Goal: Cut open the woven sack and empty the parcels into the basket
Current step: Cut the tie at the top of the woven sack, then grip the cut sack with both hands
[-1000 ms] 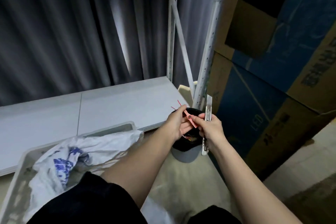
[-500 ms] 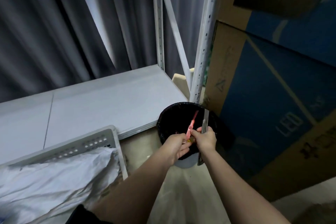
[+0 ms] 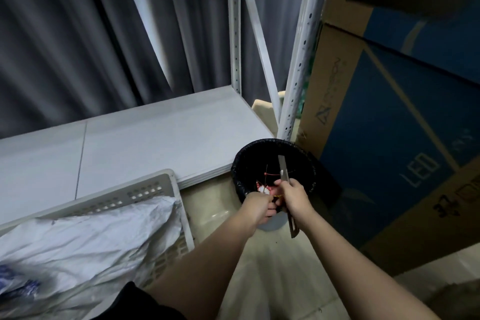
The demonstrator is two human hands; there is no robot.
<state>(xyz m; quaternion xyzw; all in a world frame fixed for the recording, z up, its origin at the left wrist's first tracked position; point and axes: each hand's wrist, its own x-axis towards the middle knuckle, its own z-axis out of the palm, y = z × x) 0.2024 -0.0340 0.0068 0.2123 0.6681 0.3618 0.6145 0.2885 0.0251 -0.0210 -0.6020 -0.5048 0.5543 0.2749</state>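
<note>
Over the round black-lined bin [image 3: 272, 163], the right hand [image 3: 296, 198] grips a slim metal cutter [image 3: 285, 182]; the left hand [image 3: 259, 206] curls, contents unclear. Left of the hands, the crinkled woven sack [image 3: 85, 244] fills the perforated plastic basket [image 3: 145, 192].

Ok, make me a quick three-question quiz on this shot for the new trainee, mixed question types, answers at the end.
1. True or false: the woven sack lies in the grey basket.
2. Which hand holds the utility knife? A) left hand B) right hand C) neither
3. Fill in: both hands are over the black ____, which stands on the floor beside the shelf post.

Key: 1 true; 2 B; 3 bin.
</note>
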